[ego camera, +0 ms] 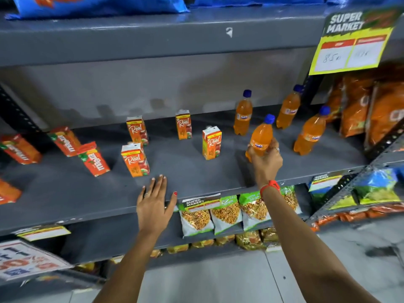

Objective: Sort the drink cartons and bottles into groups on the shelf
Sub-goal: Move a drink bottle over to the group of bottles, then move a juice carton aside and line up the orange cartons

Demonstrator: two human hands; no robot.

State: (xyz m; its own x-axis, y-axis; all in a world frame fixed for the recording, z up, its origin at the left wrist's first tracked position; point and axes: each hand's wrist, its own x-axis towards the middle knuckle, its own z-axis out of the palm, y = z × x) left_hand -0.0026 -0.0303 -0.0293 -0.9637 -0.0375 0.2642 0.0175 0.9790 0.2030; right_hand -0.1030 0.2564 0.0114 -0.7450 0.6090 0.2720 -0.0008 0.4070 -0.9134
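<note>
My right hand (265,159) grips an orange Fanta bottle (261,136) with a blue cap, held tilted just above the grey shelf (196,178). Three more Fanta bottles stand at the right: one (243,114) behind, one (289,108) far back, one (310,133) at the right. Several orange Real juice cartons stand in the middle, the nearest (135,159) at the front, another (211,142) left of my right hand. Red Maaza cartons (94,159) stand on the left. My left hand (154,202) lies flat and open on the shelf's front edge.
Orange snack bags (367,106) fill the neighbouring shelf at right. A yellow supermarket price sign (352,40) hangs from the upper shelf. Green-topped snack packets (227,213) sit on the lower shelf. Blue bags (98,5) lie on the top shelf.
</note>
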